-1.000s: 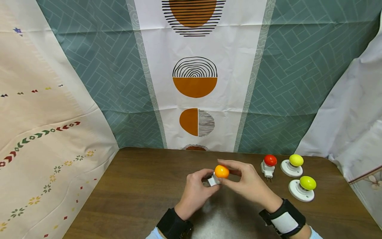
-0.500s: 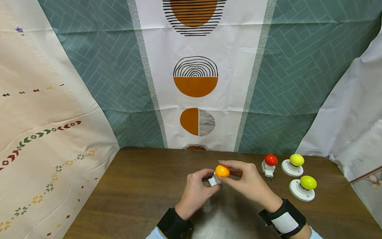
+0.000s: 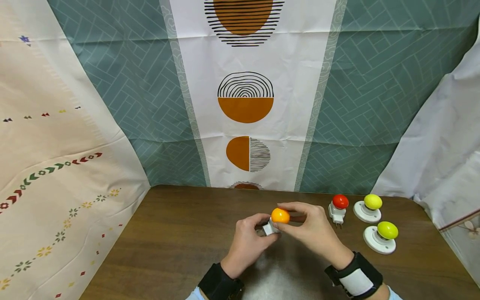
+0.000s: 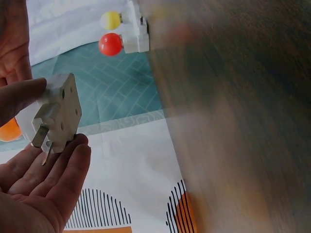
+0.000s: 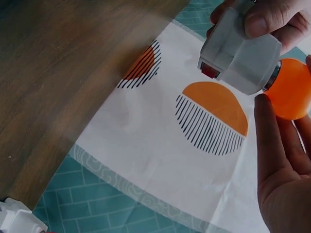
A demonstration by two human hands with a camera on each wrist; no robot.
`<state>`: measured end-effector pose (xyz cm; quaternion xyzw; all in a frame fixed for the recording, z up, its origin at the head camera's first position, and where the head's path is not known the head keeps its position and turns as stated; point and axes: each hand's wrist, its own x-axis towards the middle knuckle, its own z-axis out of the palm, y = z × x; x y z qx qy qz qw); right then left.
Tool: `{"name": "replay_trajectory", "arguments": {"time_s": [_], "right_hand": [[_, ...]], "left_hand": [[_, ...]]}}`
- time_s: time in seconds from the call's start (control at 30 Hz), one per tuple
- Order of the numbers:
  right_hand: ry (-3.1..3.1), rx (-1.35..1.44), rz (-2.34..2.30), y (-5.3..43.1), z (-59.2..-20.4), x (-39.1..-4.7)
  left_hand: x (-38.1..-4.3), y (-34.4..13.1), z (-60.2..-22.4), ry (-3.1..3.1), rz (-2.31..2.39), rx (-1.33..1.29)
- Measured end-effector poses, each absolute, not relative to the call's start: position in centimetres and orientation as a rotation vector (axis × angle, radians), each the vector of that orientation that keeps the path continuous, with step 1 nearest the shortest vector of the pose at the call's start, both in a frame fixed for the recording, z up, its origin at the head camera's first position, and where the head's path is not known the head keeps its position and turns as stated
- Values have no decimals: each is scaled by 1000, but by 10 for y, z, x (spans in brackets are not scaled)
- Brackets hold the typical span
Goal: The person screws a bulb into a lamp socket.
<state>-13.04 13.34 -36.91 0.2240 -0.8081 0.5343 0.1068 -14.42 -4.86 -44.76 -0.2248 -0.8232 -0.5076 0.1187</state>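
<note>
My left hand (image 3: 247,239) grips a white plug-in lamp socket (image 3: 269,228) between thumb and fingers, above the middle of the table. Two flat metal prongs stick out of its back in the left wrist view, and a small red switch (image 5: 210,71) shows on its side in the right wrist view. An orange light bulb (image 3: 280,215) sits at the socket's mouth, with a thin band of its metal base showing there. Thumb and fingers of my right hand (image 3: 311,227) hold the bulb's round glass from the right. Socket and bulb are tilted.
Right of my hands, a red bulb in another plug-in socket (image 3: 337,213) lies on the brown table (image 3: 180,250). Beyond it are a yellow bulb (image 3: 373,201) and a yellow-green bulb (image 3: 387,229) on round white bases. A patterned cloth (image 3: 318,146) hangs behind the table.
Both hands, with the socket and orange bulb, have shifted very slightly to the right. The right fingers have stayed around the bulb; the other lamps have not moved.
</note>
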Motion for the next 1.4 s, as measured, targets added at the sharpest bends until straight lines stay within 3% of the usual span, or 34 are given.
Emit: {"name": "replay_trajectory", "arguments": {"time_s": [0.43,1.0,1.4], "right_hand": [[-2413,942,1523,147,-402,-153],[-2321,752,1533,135,-377,-137],[-2430,797,1495,149,-401,-153]], "left_hand": [[-147,-50,-451,-2384,-1538,-713],[-145,-48,-448,-2388,-1521,-675],[-148,-48,-452,-2370,-1503,-719]]}}
